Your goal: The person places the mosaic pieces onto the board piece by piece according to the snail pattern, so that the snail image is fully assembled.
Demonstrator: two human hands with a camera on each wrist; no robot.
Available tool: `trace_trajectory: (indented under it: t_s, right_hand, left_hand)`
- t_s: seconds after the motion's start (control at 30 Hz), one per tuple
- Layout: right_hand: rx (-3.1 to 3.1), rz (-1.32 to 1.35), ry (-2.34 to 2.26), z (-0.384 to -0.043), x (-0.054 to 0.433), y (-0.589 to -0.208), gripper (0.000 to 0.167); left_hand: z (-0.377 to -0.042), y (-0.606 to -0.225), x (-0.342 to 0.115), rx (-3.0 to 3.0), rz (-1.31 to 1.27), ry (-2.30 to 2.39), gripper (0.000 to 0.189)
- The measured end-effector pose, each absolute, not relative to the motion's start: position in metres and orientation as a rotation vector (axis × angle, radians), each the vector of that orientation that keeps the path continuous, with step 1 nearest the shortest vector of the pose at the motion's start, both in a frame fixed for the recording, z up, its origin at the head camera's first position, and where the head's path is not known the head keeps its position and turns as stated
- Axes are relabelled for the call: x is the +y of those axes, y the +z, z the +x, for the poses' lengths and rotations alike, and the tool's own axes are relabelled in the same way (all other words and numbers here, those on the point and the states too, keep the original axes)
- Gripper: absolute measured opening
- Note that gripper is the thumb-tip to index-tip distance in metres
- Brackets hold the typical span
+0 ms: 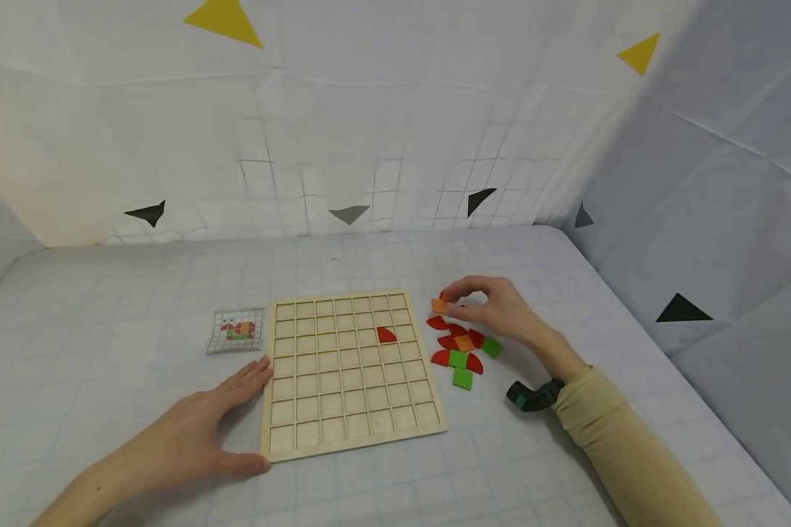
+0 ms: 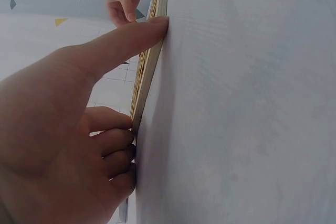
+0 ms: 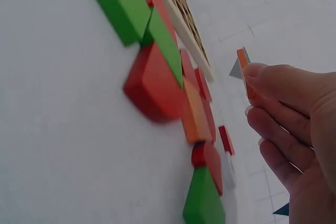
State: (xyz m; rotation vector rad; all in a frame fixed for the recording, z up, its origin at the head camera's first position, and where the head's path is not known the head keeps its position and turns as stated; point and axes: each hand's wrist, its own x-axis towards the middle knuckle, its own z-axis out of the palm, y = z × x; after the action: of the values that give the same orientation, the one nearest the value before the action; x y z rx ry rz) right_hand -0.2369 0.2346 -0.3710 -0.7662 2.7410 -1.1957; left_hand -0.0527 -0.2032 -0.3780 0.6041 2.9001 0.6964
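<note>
A pale wooden grid board (image 1: 356,371) lies flat on the table, with one red quarter-circle tile (image 1: 386,335) in a cell right of its middle. My left hand (image 1: 194,435) rests against the board's left edge, thumb at the near corner and fingers farther up; the left wrist view shows the thumb (image 2: 123,45) along the rim. To the right of the board, my right hand (image 1: 491,306) pinches an orange square tile (image 1: 439,306) between thumb and fingertips. In the right wrist view this orange tile (image 3: 242,60) is edge-on, above the table.
Right of the board lie several loose tiles: red quarter-circles (image 1: 474,364), green squares (image 1: 462,378) and another orange square (image 1: 464,342). A small card (image 1: 257,340) with a coloured grid picture lies to the board's left. White sheeting (image 1: 395,124) stands behind the table.
</note>
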Motion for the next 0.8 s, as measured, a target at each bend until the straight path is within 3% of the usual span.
trace_trajectory:
  t_s: [0.8]
  right_hand:
    - [2.761,-0.977,-1.312,-0.215,0.196,-0.361,0.022]
  left_hand:
    - [-0.053,-0.377,-0.203,2.882,0.603,0.735,0.106]
